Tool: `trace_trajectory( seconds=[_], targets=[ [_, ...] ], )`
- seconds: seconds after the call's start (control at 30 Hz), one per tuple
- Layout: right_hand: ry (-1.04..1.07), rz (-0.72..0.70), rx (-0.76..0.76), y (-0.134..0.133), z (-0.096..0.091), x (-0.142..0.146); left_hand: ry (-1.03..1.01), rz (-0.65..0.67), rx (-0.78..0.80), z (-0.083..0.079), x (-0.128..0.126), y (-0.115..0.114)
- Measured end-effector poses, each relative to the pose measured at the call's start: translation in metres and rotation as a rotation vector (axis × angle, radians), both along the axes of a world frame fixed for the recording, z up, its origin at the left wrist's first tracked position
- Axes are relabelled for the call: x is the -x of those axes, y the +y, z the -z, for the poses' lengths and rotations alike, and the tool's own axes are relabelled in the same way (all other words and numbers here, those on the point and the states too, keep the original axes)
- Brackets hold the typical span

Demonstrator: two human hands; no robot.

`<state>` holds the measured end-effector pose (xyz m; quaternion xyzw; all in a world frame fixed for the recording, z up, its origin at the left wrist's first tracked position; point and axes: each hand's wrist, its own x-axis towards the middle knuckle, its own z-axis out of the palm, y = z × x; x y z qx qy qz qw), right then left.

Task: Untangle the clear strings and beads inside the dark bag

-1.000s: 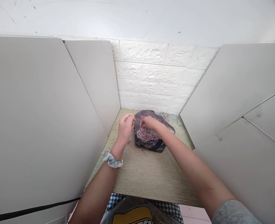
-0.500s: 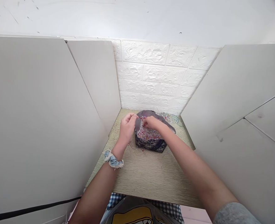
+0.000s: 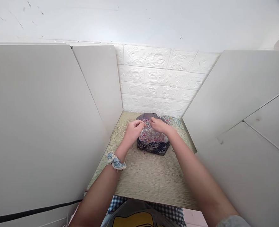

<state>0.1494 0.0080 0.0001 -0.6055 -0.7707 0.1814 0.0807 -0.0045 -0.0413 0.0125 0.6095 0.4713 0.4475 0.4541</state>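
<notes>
A dark patterned box [image 3: 151,148] with a grey lining stands near the back of the wooden tabletop. Small pink, red and clear beads [image 3: 151,135] fill it. Over its left rim, my left hand [image 3: 134,130] has thumb and fingertips pinched together; what they hold is too small to make out. My right hand [image 3: 158,124] hovers above the beads with its fingers bent and closed at the tips, and anything in them is hidden. A pale blue scrunchie [image 3: 116,161] circles my left wrist.
Behind the box to the right lie strings of clear and coloured beads [image 3: 174,120]. Grey panels [image 3: 101,82] [image 3: 236,82] flank the wooden tabletop [image 3: 153,183], and a white brick-patterned wall [image 3: 153,75] closes the back. A few loose beads [image 3: 144,153] lie before the box.
My right hand has lifted from among the beads and shifted slightly right. My left hand has come right and a little lower, over the box's rim. The two hands' fingertips are closer together.
</notes>
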Motion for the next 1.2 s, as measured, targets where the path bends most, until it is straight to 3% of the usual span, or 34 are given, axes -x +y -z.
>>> trace_trajectory(
  seconds=[0.1, 0.2, 0.37, 0.5, 0.8, 1.2],
  targets=[
    [0.141, 0.053, -0.07, -0.013, -0.006, -0.009, 0.03, 0.005, -0.041, -0.002, -0.001, -0.001],
    [0.52, 0.099, -0.131, -0.033, -0.006, -0.012, 0.044, 0.03, -0.078, -0.005, -0.003, -0.003],
    [1.211, 0.168, -0.043, -0.064, 0.002, -0.001, 0.064, 0.144, -0.124, -0.005, -0.006, -0.007],
    [1.477, 0.198, 0.012, -0.073, 0.006, 0.006, 0.081, 0.216, -0.141, -0.005, -0.007, -0.01],
    [1.559, 0.13, 0.046, -0.077, 0.008, 0.004, 0.121, 0.218, -0.155, -0.006, -0.008, -0.012],
    [1.598, 0.179, 0.031, -0.077, 0.007, 0.006, 0.098, 0.224, -0.151, -0.004, -0.009, -0.012]
  ],
)
